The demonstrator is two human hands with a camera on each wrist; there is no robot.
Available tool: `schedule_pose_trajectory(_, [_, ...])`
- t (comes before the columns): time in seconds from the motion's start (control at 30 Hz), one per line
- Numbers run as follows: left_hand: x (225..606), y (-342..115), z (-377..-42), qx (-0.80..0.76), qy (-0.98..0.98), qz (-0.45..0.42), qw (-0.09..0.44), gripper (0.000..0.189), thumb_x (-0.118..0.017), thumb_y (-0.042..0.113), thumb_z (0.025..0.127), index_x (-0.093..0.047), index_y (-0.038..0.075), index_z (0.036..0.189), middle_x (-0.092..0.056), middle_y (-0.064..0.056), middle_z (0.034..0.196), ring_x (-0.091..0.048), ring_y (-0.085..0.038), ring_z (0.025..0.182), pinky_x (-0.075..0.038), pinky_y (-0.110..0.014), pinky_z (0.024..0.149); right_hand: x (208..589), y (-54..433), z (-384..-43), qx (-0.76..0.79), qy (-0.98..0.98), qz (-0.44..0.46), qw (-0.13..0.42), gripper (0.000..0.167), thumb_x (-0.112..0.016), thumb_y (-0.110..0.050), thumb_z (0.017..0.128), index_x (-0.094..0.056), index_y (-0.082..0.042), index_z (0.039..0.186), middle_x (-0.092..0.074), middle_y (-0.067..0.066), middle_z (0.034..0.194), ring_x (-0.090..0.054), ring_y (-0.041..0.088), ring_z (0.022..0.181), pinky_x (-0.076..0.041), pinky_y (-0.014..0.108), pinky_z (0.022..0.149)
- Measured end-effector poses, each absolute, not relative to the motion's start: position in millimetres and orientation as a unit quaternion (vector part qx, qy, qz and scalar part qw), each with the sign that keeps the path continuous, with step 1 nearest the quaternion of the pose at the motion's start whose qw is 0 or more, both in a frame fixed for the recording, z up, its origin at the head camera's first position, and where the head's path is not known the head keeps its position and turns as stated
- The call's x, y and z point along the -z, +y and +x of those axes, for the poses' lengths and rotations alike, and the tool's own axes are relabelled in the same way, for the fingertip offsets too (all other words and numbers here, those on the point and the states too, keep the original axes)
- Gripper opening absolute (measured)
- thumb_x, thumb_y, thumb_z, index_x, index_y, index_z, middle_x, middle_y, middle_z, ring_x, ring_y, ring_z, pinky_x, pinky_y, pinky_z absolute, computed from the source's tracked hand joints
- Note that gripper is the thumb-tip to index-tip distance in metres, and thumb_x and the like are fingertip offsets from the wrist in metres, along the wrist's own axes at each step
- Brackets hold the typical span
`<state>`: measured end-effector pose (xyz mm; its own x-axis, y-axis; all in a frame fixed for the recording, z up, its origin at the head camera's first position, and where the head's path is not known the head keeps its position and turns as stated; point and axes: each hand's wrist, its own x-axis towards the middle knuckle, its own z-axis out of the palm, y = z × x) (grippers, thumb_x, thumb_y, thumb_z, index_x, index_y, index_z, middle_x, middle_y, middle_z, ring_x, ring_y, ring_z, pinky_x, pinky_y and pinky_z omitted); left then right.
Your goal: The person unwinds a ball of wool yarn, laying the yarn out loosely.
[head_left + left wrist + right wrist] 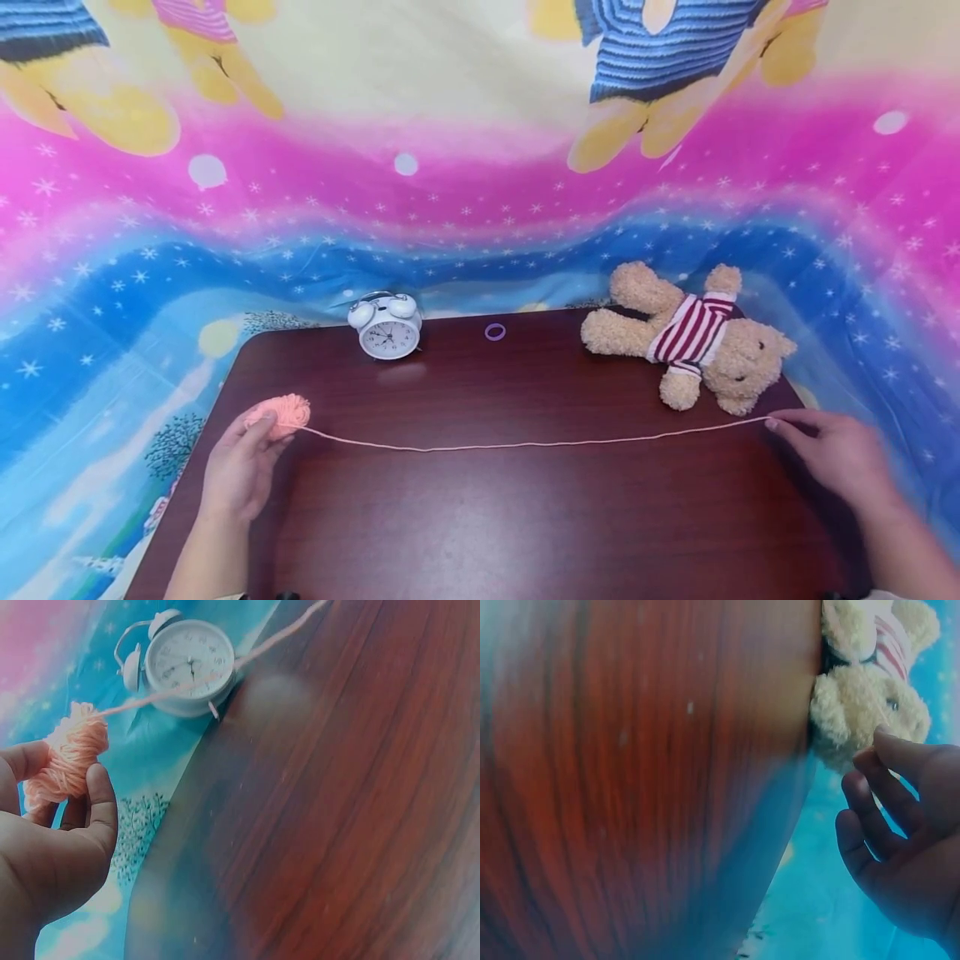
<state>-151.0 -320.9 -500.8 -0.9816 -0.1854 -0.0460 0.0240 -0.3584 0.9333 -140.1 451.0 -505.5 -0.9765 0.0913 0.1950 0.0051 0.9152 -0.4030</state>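
Yarn (288, 414): one wound bundle, peach-pink, at the left side of the scene, in my left hand (242, 475). Its turns are looped close together and a little uneven at the far end.

Strand (480, 447): one, same colour, drawn from the yarn across the scene to my right hand (843, 460). Nearly straight, with a shallow sag toward the near side; whether its lowest stretch touches the table (480, 525) I cannot tell.

Left hand, fingers: grasping the yarn, my thumb on one side and the fingers on the other.

Right hand, fingers: thumb and forefinger pinching the strand at the right side, just to the near side of the bear (693, 337). My other fingers are loosely bent, spaced apart.

Bear: one, plush, tan, lying at the far right of the table, head to the right, legs to the left. Wears a shirt (692, 327) striped dark red and white.

Clock (388, 329): one, white, upright at the far left of the table, with two bells on top and a round, numbered dial. From my left wrist the strand is seen crossing in front of it.

Ring (495, 332): one, purple, small, flat near the far edge, between clock and bear, nearer the clock.

Table: dark reddish brown, wood-grained, glossy, rounded at the far left corner.

Cloth (450, 196): behind and on both sides, banded cream, pink and blue, printed with snowflakes and yellow figures in knitted clothes.
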Motion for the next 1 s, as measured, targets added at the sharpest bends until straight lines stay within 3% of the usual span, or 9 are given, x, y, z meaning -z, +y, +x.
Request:
schedule_pose_trajectory(0.1, [499,-313,-151,0.817,-0.568,0.076,0.062,0.017,-0.058,0.012,0.107,-0.066,0.012,0.122,-0.069,0.003,0.104,-0.068,-0.009,0.092,-0.058,-0.024,0.088,504,440,-140,-0.2,-0.973,-0.004,0.112,0.032,-0.078,-0.035,0.093,-0.08,-0.007,0.107,-0.074,0.023,0.084,-0.065,0.056,0.093,-0.05,0.061,0.071])
schedule_pose_trajectory(0.23, [499,-303,-151,0.809,-0.578,0.088,0.053,0.017,-0.06,0.014,0.106,-0.065,0.013,0.123,-0.068,0.004,0.103,-0.068,-0.008,0.091,-0.058,-0.024,0.089,503,423,-140,-0.198,-0.974,0.022,0.107,0.024,-0.08,-0.033,0.092,-0.082,-0.011,0.103,-0.075,0.024,0.101,-0.066,0.053,0.097,-0.052,0.064,0.076])
schedule_pose_trajectory(0.43, [499,-289,-152,0.811,-0.577,0.089,0.044,0.019,-0.061,0.015,0.106,-0.063,0.012,0.125,-0.068,0.004,0.103,-0.067,-0.008,0.09,-0.057,-0.025,0.091,506,400,-143,-0.208,-0.974,0.052,0.073,0.016,-0.079,-0.029,0.094,-0.082,-0.016,0.101,-0.077,0.013,0.101,-0.07,0.044,0.098,-0.054,0.063,0.08])
schedule_pose_trajectory(0.57, [499,-279,-155,0.807,-0.583,0.085,0.038,0.023,-0.062,0.016,0.106,-0.062,0.01,0.128,-0.069,0.004,0.107,-0.067,-0.008,0.093,-0.057,-0.025,0.092,507,390,-147,-0.212,-0.972,0.076,0.07,0.011,-0.079,-0.018,0.092,-0.082,-0.016,0.102,-0.077,0.011,0.1,-0.071,0.04,0.098,-0.055,0.062,0.081])
schedule_pose_trajectory(0.73, [498,-267,-159,0.794,-0.6,0.088,0.03,0.033,-0.062,0.02,0.106,-0.056,0.006,0.135,-0.069,0.004,0.114,-0.067,-0.009,0.1,-0.057,-0.025,0.094,502,378,-152,-0.197,-0.972,0.105,0.073,0.021,-0.076,-0.003,0.089,-0.082,-0.015,0.106,-0.077,0.009,0.097,-0.072,0.037,0.093,-0.057,0.059,0.078])
schedule_pose_trajectory(1.0, [496,-250,-162,0.793,-0.602,0.092,0.021,0.042,-0.062,0.022,0.106,-0.05,0.002,0.14,-0.069,0.003,0.115,-0.067,-0.009,0.103,-0.056,-0.025,0.094,487,360,-157,-0.208,-0.971,0.101,0.057,0.028,-0.07,0.001,0.091,-0.081,-0.013,0.113,-0.077,0.012,0.103,-0.071,0.035,0.093,-0.057,0.055,0.075])
